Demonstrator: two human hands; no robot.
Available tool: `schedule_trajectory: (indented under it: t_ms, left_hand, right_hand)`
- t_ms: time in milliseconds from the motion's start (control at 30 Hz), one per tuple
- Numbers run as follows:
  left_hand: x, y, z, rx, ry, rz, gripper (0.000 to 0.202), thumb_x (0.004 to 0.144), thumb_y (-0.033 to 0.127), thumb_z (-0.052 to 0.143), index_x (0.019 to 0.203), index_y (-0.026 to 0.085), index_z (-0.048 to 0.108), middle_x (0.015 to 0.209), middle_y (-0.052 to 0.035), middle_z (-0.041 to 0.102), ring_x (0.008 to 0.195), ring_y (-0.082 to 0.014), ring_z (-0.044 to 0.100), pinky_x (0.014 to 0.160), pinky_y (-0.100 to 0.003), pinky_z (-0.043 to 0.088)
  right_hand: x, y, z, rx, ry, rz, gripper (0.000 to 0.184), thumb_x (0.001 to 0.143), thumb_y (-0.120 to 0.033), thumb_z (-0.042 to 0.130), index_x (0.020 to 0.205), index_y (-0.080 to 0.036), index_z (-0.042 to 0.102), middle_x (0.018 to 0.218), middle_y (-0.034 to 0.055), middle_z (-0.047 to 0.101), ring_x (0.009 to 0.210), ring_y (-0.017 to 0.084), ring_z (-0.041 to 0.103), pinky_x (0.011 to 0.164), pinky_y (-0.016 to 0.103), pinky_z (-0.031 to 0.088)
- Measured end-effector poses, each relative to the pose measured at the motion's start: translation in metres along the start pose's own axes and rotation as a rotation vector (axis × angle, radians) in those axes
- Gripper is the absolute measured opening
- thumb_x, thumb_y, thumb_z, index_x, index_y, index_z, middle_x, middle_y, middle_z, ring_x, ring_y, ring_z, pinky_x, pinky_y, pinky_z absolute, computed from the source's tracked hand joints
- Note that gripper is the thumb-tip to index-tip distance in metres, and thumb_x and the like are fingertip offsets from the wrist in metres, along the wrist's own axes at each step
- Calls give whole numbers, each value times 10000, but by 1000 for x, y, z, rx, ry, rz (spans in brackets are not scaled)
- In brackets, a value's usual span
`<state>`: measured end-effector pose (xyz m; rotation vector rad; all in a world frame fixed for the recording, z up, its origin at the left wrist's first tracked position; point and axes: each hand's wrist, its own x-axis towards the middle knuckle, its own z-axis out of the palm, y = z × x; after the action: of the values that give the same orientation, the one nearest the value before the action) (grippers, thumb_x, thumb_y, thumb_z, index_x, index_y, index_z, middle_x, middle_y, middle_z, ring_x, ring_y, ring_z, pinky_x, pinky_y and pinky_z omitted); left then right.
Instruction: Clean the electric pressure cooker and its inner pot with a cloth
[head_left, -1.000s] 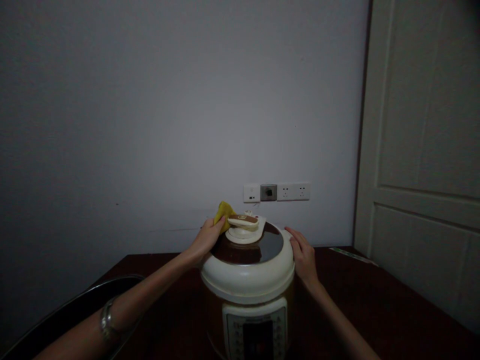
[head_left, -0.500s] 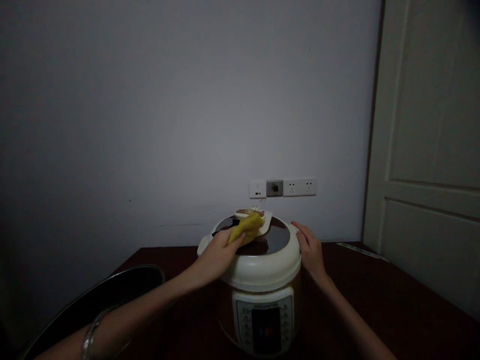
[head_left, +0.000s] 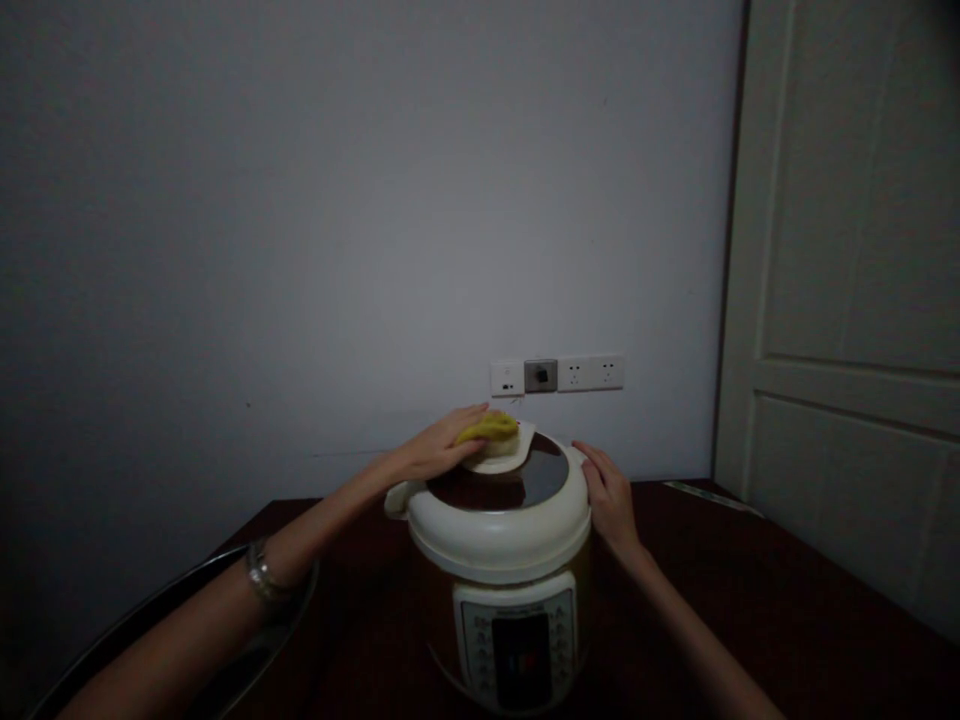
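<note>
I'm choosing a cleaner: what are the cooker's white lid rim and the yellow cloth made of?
White lid rim: probably plastic, from its smooth, rounded, softly glossy surface. Yellow cloth: likely matte fabric, bunched in the left hand; fibre unclear.

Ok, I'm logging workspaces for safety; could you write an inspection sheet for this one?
Surface: dark reddish-brown table
Job's things: round white-and-brown electric cooker; yellow cloth on top of it
Clutter: large round dark vessel with shiny rim at left; thin flat strip at right rear
Hands: left hand grips cloth between thumb and fingers; right hand rests against cooker's side
Cables: nothing seen
Surroundings: pale wall with white sockets; panelled door at right
</note>
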<state>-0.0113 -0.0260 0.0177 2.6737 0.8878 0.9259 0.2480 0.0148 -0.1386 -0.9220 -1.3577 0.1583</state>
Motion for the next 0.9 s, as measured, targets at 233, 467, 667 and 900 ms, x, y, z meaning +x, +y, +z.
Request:
schedule_trajectory:
  t_ms: [233, 467, 667, 900]
  left_hand:
    - [27, 16, 20, 201, -139, 127, 377, 878, 395, 470, 1219, 278, 580, 1326, -61, 538, 1233, -211, 453, 1059, -406, 284]
    - [10, -22, 16, -115, 135, -99, 360, 889, 403, 420, 1067, 209, 666, 1126, -78, 657, 1037, -184, 578, 941, -334, 406]
    - [-10, -21, 14, -25, 127, -141, 396, 898, 397, 394, 1153, 193, 618, 1181, -102, 620, 1081, -203, 549, 970, -377, 386]
    - [23, -6, 24, 193, -19, 111, 381, 886, 392, 437, 1179, 224, 614, 1225, -97, 594, 1117, -202, 524, 974, -345, 363]
  right_hand:
    - [-1, -3, 0, 8, 15, -8, 382, 859, -342, 394, 1074, -164, 654, 1128, 126, 642, 1050, 240, 572, 966, 432, 405]
    - [0, -4, 0, -7, -2, 18, 418, 857, -350, 379, 1083, -123, 648, 1137, 150, 635, 1062, 251, 568, 963, 431, 406]
    - [-1, -4, 1, 5, 22, 2, 390, 857, -341, 391, 1070, -153, 658, 1118, 133, 645, 1042, 242, 575, 948, 424, 417]
    - [-1, -4, 1, 8, 25, -6, 387, 857, -334, 391, 1072, -153, 657, 1134, 135, 640, 1058, 243, 571, 965, 434, 407]
